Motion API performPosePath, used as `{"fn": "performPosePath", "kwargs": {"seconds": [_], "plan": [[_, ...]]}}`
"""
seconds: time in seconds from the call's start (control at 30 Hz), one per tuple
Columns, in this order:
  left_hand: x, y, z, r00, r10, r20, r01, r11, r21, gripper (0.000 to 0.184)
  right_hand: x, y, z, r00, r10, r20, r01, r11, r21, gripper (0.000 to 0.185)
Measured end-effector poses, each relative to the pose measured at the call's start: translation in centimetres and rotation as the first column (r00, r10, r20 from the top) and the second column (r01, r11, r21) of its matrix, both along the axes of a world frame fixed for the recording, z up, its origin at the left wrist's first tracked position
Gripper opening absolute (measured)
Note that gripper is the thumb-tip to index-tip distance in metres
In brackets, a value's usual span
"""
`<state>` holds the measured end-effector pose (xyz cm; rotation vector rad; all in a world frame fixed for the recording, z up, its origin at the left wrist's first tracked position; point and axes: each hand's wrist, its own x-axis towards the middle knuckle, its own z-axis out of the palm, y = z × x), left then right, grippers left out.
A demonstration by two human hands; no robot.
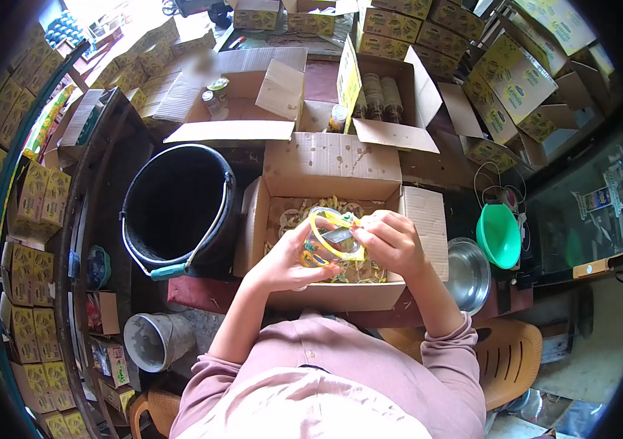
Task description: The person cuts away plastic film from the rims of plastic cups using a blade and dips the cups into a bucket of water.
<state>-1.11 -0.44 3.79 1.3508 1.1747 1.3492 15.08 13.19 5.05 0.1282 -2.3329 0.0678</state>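
Observation:
Over an open cardboard box (333,157), my left hand (289,256) is wrapped round a clear plastic jar (319,245) with a yellow rim and a printed label. My right hand (392,238) is closed at the far right side of that rim. From its fingertips a flat grey blade (338,235) points left across the jar's mouth; its handle is hidden by the fingers. Yellow and green scraps (348,219) show by the right fingertips. Below both hands, the box floor holds many pale peel-like scraps (297,212).
A black bucket (132,197) stands left of the box. On the right are a steel bowl (469,274) and a green bowl (500,235). Behind, one open carton (227,130) holds jars and another (399,135) holds bottles. Stacked yellow cartons (33,271) line the left shelf.

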Motion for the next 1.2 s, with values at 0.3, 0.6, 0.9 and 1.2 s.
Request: {"fn": "performPosePath", "kwargs": {"seconds": [0.3,0.6,0.9,1.2], "plan": [[-0.6,0.0,-1.4,0.962,-0.12,0.245,0.154,0.98,-0.126,0.058,-0.2,-0.1,-0.1,0.999,0.036,0.017,-0.036,0.999,-0.008,0.021],[-0.5,-0.1,-1.7,0.839,-0.21,0.503,0.311,0.942,-0.127,0.059,-0.5,-0.2,-0.7,0.995,0.07,-0.078,-0.086,0.972,-0.22,0.039],[-0.7,0.3,-3.0,0.653,-0.311,0.69,0.445,0.895,-0.018,0.066,-0.5,-0.4,-0.9,0.996,0.073,-0.048,-0.084,0.957,-0.278,0.042],[-2.1,0.6,-1.6,0.993,-0.117,0.015,0.118,0.99,-0.073,0.054,-0.2,0.0,-0.2,1.0,-0.014,-0.01,0.012,0.983,-0.181,0.04]]}}
